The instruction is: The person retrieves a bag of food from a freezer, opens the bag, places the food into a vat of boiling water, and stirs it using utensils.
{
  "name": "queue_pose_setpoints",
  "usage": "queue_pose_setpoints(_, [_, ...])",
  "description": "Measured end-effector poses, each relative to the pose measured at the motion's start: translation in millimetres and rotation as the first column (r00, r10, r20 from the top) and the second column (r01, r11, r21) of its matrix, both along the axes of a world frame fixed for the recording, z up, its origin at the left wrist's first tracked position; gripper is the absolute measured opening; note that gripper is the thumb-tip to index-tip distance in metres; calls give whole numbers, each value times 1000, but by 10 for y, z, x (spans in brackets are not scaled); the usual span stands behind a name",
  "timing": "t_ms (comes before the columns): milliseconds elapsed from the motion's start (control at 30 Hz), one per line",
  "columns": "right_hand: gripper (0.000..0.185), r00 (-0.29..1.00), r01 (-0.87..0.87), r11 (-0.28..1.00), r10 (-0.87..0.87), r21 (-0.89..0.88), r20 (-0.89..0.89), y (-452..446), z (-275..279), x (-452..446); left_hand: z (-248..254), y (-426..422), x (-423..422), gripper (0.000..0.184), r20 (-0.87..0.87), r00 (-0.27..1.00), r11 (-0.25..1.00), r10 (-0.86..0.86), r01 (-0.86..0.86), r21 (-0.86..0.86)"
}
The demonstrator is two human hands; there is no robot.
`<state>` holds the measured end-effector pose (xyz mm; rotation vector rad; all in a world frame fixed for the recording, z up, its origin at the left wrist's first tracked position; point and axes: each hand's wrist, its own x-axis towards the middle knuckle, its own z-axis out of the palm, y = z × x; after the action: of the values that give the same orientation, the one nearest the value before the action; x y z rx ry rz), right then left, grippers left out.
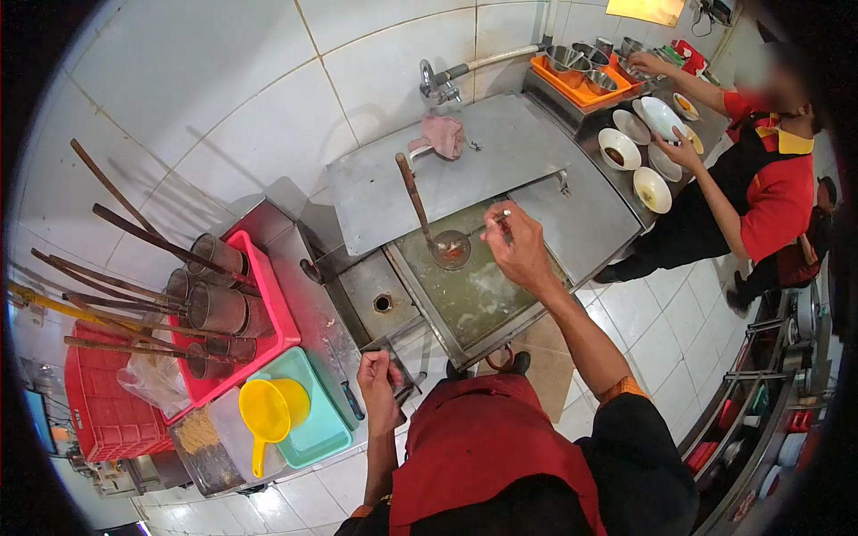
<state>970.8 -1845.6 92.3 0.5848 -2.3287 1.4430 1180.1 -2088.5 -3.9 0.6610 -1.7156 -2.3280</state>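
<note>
Over the vat of cloudy liquid [483, 304], my right hand [518, 246] is closed round a thin utensil that points toward a round strainer. That strainer [450, 250] has a long wooden handle leaning up against the metal lid [375, 196], and something reddish lies in it. My left hand [380, 380] is low at the near edge of the metal counter, beside the drain basin [375, 295]; its fingers are curled, and what they hold, if anything, is hidden.
Left: a pink tray [290, 326] with wire strainers, a teal tray [335, 438], a yellow scoop [275, 406]. A pink cloth [440, 136] lies below the tap [438, 82]. Right, a co-worker [760, 188] holds a white bowl [663, 118] beside other bowls and an orange tray [572, 94].
</note>
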Motion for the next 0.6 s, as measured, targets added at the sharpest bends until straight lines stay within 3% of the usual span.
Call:
queue_pose_setpoints(167, [9,998,-18,999,21,-51,57,-62,-77,42,-37,-4,-23,19,17,1000,1000,-4,4,24])
queue_pose_setpoints(267, [9,999,-30,999,29,-41,-13,-89,-270,-25,-139,-5,-58,19,5,1000,998,22,-23,51])
queue_pose_setpoints(333, [9,997,-37,999,39,-32,61,-77,-281,-26,-181,-18,-27,18,-5,1000,998,28,-28,53])
queue_pose_setpoints(467, [8,1000,-16,999,17,-43,16,-69,-118,-4,-172,-53,-28,17,-8,1000,999,8,-8,43])
queue_pose_setpoints(600, [7,992,-25,996,36,-90,124,-54,29,16,-82,-17,-28,16,47,997,995,61,-65,78])
